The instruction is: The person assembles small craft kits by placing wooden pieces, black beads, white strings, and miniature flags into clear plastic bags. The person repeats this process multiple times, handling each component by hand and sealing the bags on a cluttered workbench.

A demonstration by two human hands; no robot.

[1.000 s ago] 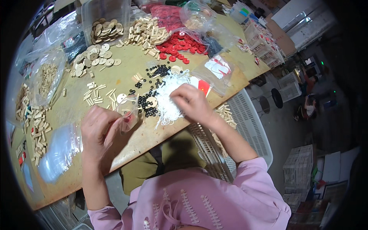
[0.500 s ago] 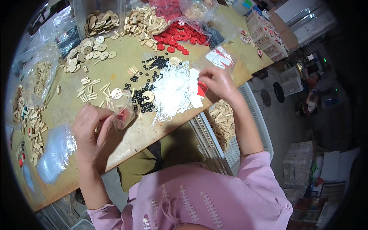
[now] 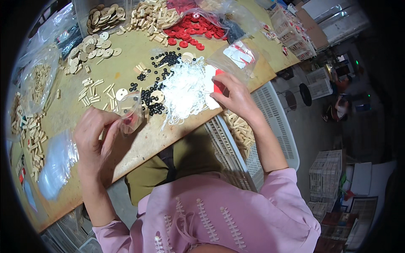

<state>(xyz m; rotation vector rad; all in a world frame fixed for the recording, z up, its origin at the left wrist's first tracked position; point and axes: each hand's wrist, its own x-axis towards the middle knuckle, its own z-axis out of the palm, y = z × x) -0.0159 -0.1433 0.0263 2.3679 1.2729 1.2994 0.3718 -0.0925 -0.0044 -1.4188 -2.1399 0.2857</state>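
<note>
View from the head camera, looking down on a wooden table (image 3: 126,143) covered with small craft parts. My left hand (image 3: 95,141) is at the near left edge of the table, its fingers pinched on a small clear plastic bag (image 3: 130,111) that stands just above the thumb; something red shows through the bag. My right hand (image 3: 234,95) lies to the right, near the table's right edge, fingertips grasping a red-and-white card (image 3: 216,82) that rests against a heap of white strings (image 3: 183,90). Left of the strings, between the two hands, black beads (image 3: 152,99) are scattered among a few pale wooden discs (image 3: 157,96). Farther away lie red discs (image 3: 190,31), a pile of wooden blocks (image 3: 154,17), and more round wooden discs (image 3: 90,48) at the far left. Short wooden sticks (image 3: 93,95) lie just beyond the left hand. A white slatted crate (image 3: 270,122) stands below the table edge under my right forearm.
</note>
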